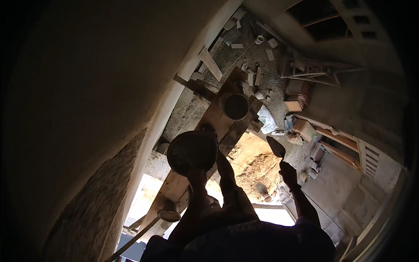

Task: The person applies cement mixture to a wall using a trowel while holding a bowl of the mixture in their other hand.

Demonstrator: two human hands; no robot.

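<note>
In the head view, I see the person's right hand (288,174) raised out to the right side of the body, closed around the handle of a trowel (276,147). The blade of this trowel lies just beyond the hand, and its tip points forward and a little to the left. The left hand (197,175) is at the near rim of a dark round pan (192,150) and holds it; the pan extends forward from this hand, and the fingers are hidden in the shadow. Trowel and pan are well apart, with the pan on the left.

Below are the long wooden planks (220,120). On them, ahead of the pan, stands a round bucket (235,106); what is inside is too dark to tell. One bare leg (225,172) shows just to the right of the pan.

Close on the left rises a large wall (100,83), smooth in its upper part and rough lower down. To the right of the planks lies sandy ground (251,159), brightly lit. Farther ahead, broken pieces and a small white bucket (259,39) lie about the floor (220,56).
</note>
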